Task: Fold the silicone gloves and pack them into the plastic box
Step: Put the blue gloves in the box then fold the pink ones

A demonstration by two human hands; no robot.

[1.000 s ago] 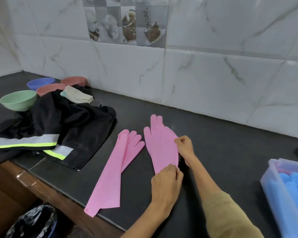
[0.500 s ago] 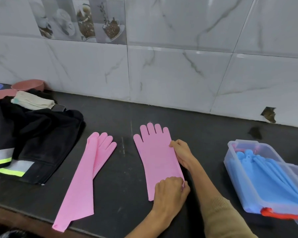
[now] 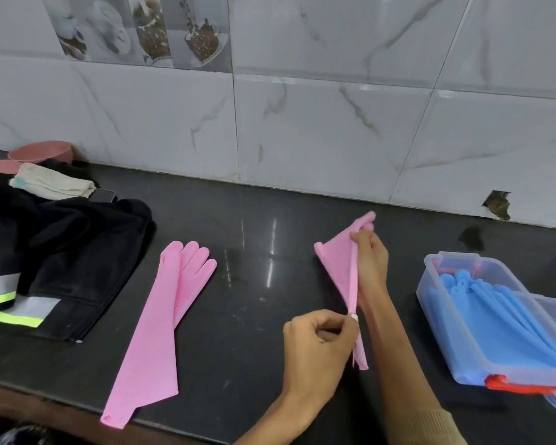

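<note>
A pink silicone glove is lifted off the black counter, turned on edge and doubled lengthwise. My right hand pinches it near the fingers at the top. Lower down, my left hand pinches its edge near the cuff. A second pink glove lies flat to the left, cuff hanging over the counter's front edge. The clear plastic box stands at the right, with blue gloves lying inside it.
A black garment with reflective stripes lies at the left, a folded cream cloth on top of it. Pink bowls stand behind it against the tiled wall. A red-orange item shows at the box's near end.
The glove that lay flat under both hands has been picked up and folded along its length. The view has shifted to the right, so the box is now fuller in sight.
</note>
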